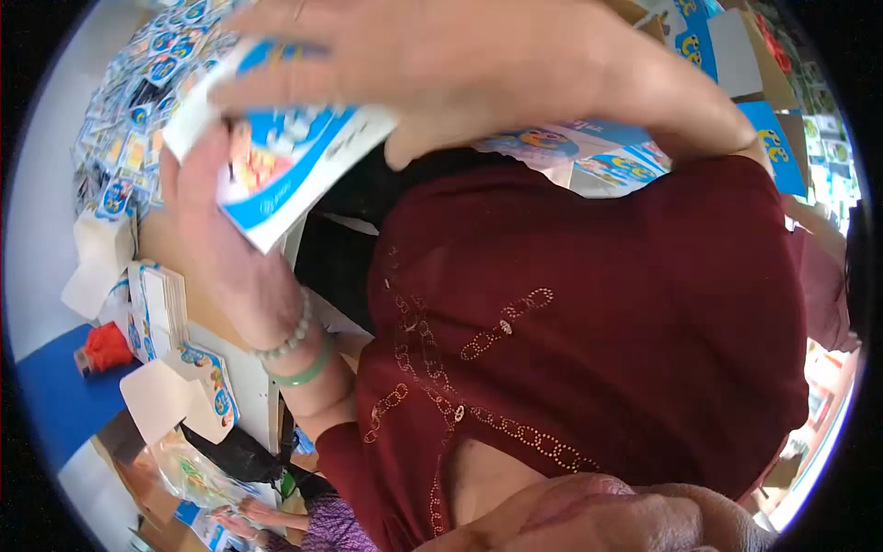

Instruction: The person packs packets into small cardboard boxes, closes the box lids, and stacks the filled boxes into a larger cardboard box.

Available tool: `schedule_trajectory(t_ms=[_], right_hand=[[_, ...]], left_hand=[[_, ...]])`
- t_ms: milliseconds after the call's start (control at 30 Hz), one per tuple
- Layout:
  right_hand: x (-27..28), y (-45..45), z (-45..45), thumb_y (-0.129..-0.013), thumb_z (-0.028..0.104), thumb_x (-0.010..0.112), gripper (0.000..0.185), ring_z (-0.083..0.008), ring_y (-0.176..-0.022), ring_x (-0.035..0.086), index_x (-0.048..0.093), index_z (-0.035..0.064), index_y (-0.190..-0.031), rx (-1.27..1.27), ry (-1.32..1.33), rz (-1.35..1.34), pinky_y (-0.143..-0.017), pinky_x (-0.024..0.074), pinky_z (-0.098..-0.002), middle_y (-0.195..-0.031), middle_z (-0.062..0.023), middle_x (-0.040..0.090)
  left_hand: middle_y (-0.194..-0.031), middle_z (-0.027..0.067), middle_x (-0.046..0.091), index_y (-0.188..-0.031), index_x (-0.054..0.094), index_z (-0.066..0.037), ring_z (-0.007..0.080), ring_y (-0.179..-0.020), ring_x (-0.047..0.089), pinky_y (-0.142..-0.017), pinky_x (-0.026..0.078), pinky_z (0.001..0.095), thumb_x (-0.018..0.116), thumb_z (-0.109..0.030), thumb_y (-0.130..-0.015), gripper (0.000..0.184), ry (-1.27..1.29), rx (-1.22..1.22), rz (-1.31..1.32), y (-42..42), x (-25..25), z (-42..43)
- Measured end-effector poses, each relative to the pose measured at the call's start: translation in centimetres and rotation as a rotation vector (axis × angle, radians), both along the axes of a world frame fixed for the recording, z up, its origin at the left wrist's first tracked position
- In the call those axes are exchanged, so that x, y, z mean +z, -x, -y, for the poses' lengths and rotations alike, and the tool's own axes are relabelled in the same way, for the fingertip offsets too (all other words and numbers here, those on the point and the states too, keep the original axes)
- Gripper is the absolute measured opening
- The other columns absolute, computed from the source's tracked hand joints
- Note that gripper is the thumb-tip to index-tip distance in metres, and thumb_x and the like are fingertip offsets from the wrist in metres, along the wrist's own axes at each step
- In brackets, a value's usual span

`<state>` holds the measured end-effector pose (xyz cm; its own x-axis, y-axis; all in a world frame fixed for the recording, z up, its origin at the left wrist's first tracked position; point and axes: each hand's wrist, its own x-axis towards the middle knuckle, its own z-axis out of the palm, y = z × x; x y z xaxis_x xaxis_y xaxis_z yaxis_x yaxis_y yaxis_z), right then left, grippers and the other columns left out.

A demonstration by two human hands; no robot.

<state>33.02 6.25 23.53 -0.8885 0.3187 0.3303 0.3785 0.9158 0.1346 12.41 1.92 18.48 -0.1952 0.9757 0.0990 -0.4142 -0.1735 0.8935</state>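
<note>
In front of my chest: one printed packet [294, 166], blue and white with a food picture, tilted, raised off the surface. Left fingers [202, 166]: pinching its left edge. Right fingers [276, 85]: spread across its upper face, thumb apart, blurred; whether they press, I cannot tell. Step in hand, by my judgement: handling this single packet two-handed. Next move calls for, I would say, a steady left grip and a light right touch, lest the print crease.

On my left wrist: one beaded bracelet [299, 333], one green bangle [305, 373]. Worn: one dark red top [598, 304], chain pattern.

Beyond, to my left: brown surface [207, 285]; one stack of flat printed pieces [166, 308]; one red item [106, 348], kind unclear.

Farther: one large heap of printed packets [161, 69]; a co-worker's hands [244, 520], purple patterned sleeve [336, 520].
</note>
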Motion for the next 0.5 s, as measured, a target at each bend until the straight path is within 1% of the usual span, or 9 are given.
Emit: schedule_trajectory(t_ms=[33,100,133,233,267,333,367,433,500], right_hand=[[0.5,-1.3,-0.4,-0.067,0.014,0.073,0.083,-0.0356,-0.113,0.050,0.037,0.0073,-0.141,-0.009,-0.009,-0.003,-0.095,0.0425,-0.0460,-0.124,-0.0224,0.048],[1.4,-4.0,-1.1,-0.067,0.012,0.071,0.082,-0.0405,-0.115,0.048,0.037,0.0004,-0.140,-0.027,-0.027,-0.009,-0.099,0.0393,-0.0499,-0.128,-0.0271,0.044],[2.2,-4.8,-0.8,-0.067,0.014,0.071,0.082,-0.0400,-0.115,0.049,0.037,0.0020,-0.141,-0.142,0.010,0.045,-0.098,0.0404,-0.0484,-0.127,-0.0256,0.046],[3.7,-10.4,-1.9,-0.067,0.019,0.073,0.083,-0.0370,-0.109,0.053,0.040,0.0072,-0.142,-0.090,0.259,-0.035,-0.093,0.0444,-0.0440,-0.117,-0.0200,0.054],[3.0,-12.1,-2.3,-0.067,0.021,0.073,0.080,-0.0353,-0.104,0.055,0.042,0.0080,-0.140,-0.336,0.301,-0.079,-0.089,0.0455,-0.0431,-0.111,-0.0188,0.054],[1.6,-14.7,-2.6,-0.068,0.022,0.074,0.078,-0.0337,-0.100,0.056,0.044,0.0089,-0.139,-0.603,0.371,-0.130,-0.086,0.0466,-0.0423,-0.105,-0.0176,0.055],[1.2,-15.7,-2.7,-0.069,0.024,0.074,0.078,-0.0339,-0.102,0.056,0.044,0.0072,-0.139,-0.729,0.313,-0.027,-0.087,0.0464,-0.0427,-0.107,-0.0190,0.056],[-0.9,-17.3,-3.6,-0.070,0.026,0.074,0.077,-0.0341,-0.104,0.056,0.045,0.0056,-0.138,-0.861,0.282,0.078,-0.087,0.0463,-0.0430,-0.109,-0.0204,0.056],[-4.3,-18.7,-5.1,-0.074,0.032,0.070,0.072,-0.0367,-0.106,0.055,0.047,0.0039,-0.136,-0.887,0.367,0.326,-0.090,0.0444,-0.0445,-0.110,-0.0221,0.057]], left_hand=[[-0.113,0.0143,0.064,-0.123,0.054,0.003,0.0221,-0.103,0.065,-0.089,0.054,0.0352,0.054,-0.013,-0.092,0.035,0.007,-0.073,0.005,-0.9,0.3,-1.0],[-0.114,0.0133,0.064,-0.123,0.055,0.002,0.0208,-0.103,0.065,-0.089,0.053,0.0347,0.054,-0.015,-0.093,0.033,-0.020,-0.144,0.008,-3.4,0.7,-3.0],[-0.115,0.0122,0.064,-0.122,0.056,0.001,0.0196,-0.102,0.065,-0.089,0.053,0.0342,0.053,-0.016,-0.095,0.032,-0.057,-0.202,0.009,-4.5,0.8,-4.2],[-0.116,0.0126,0.064,-0.122,0.058,-0.001,0.0202,-0.098,0.065,-0.083,0.053,0.0325,0.056,-0.020,-0.094,0.034,-0.077,-0.231,0.085,-7.5,1.0,-7.7],[-0.116,0.0126,0.064,-0.122,0.058,-0.001,0.0202,-0.098,0.065,-0.083,0.053,0.0325,0.056,-0.020,-0.094,0.034,-0.059,-0.245,0.081,-8.6,0.6,-8.0],[-0.115,0.0111,0.065,-0.121,0.060,-0.001,0.0190,-0.097,0.065,-0.085,0.052,0.0350,0.062,-0.020,-0.092,0.035,-0.283,-0.232,-0.640,-10.6,-0.3,-8.1],[-0.111,0.0127,0.066,-0.119,0.062,-0.002,0.0208,-0.096,0.065,-0.088,0.050,0.0386,0.068,-0.016,-0.086,0.036,-0.291,-0.220,-1.034,-11.2,-1.5,-7.9],[-0.081,0.0077,0.061,-0.095,0.059,-0.002,0.0236,-0.078,0.062,-0.082,0.049,0.0383,0.069,-0.014,-0.081,0.022,-1.001,-0.160,-1.390,-13.2,-4.6,-8.3],[-0.085,0.0114,0.062,-0.096,0.064,-0.004,0.0283,-0.079,0.062,-0.083,0.051,0.0395,0.070,-0.015,-0.081,0.020,-0.957,-0.433,-1.398,-13.6,-7.1,-7.2]])
